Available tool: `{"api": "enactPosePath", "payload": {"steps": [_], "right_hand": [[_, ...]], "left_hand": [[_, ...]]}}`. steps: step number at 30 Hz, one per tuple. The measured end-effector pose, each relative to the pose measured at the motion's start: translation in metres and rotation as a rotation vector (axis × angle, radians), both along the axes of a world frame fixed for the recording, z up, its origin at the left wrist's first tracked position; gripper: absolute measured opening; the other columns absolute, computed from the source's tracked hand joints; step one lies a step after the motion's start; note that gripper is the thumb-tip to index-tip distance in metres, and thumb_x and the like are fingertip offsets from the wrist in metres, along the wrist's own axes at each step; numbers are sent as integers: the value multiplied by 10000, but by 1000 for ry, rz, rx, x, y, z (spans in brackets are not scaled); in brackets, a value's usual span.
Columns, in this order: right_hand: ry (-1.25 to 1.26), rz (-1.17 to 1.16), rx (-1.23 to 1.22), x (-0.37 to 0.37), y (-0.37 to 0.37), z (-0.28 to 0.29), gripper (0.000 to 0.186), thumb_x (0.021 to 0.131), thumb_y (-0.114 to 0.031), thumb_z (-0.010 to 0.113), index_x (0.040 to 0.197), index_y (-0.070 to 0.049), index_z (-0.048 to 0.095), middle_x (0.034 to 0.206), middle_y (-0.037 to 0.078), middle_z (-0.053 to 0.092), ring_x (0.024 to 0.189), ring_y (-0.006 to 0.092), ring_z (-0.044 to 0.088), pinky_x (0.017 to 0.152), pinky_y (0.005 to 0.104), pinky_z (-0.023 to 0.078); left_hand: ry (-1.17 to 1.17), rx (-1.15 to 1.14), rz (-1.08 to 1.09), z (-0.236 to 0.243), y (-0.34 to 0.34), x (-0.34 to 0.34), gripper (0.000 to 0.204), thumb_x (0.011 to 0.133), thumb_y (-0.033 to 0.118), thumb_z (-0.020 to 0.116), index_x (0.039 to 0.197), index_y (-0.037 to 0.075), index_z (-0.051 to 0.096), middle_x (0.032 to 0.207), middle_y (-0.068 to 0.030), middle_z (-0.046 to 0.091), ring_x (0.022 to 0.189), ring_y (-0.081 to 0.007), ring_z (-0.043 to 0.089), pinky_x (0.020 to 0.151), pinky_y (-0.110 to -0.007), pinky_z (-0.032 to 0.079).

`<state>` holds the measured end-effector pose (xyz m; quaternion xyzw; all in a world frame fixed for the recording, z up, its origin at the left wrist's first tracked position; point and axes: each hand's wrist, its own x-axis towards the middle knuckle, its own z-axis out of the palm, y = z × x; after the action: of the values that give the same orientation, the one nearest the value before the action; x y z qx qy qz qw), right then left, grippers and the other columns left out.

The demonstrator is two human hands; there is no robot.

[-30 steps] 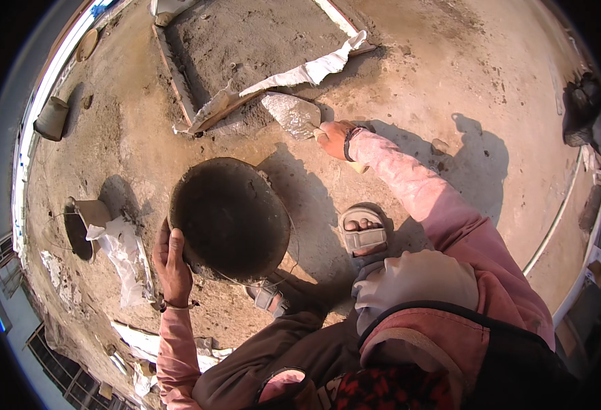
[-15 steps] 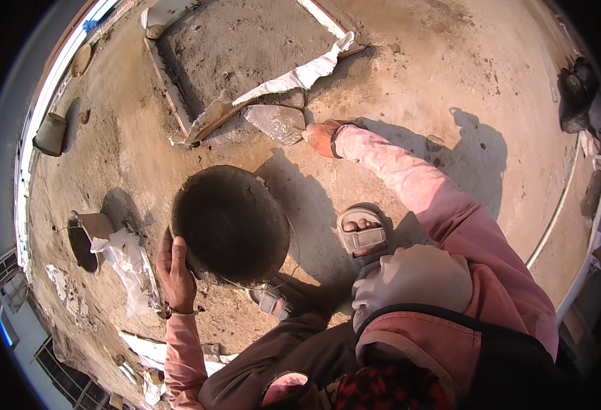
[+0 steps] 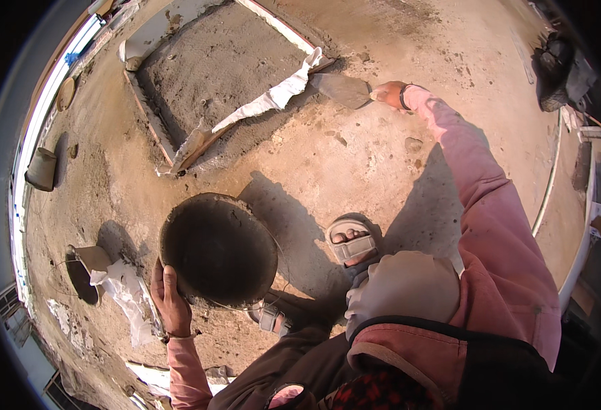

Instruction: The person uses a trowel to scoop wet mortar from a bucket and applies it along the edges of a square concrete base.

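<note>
Steel trowel (image 3: 342, 89) gripped in right hand (image 3: 388, 93); left hand (image 3: 170, 301) clasping pan (image 3: 218, 249) rim.

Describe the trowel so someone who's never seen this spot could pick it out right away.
Start at the framed bed of grey mortar at the top of the sandy ground. At its near right corner, beside the torn white sheet, the right hand holds the trowel. It is the only flat, pointed grey blade here.
</note>
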<state>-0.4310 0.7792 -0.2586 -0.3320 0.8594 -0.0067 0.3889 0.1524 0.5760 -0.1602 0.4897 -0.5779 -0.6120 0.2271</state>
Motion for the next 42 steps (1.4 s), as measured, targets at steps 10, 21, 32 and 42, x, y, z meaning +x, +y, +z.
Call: {"api": "enactPosePath", "payload": {"steps": [10,21,32,42], "right_hand": [[189,36,-225,-34,59,-29,354,932,-300,415,1099,-41,588,989,225,621,940,357,612,790,410,500],[377,-117,-116,23,25,-22,467,890,-427,465,1120,-39,588,1139,225,601,1095,385,555,939,423,438],[349,-124,-6,-27,26,-38,491,884,-424,479,1173,-43,594,1193,201,592,1121,362,553,955,431,433],[-332,-584,-293,17,7,-37,386,913,-351,485,1132,-46,578,734,139,590,534,260,595,435,419,469]], "left_hand": [[0,-15,-30,0,-3,5,433,970,209,502,1290,-81,462,1226,-133,561,1109,-185,518,986,-302,376],[65,24,-29,6,-4,0,450,968,203,509,1306,-86,441,1237,-140,557,1127,-191,519,1000,-302,373],[33,32,1,-2,-7,2,463,970,210,506,1318,-86,429,1238,-142,554,1124,-191,520,998,-301,375],[-40,-18,-18,2,-8,2,478,970,214,510,1330,-86,415,1258,-146,539,1141,-194,507,1003,-305,371]]}}
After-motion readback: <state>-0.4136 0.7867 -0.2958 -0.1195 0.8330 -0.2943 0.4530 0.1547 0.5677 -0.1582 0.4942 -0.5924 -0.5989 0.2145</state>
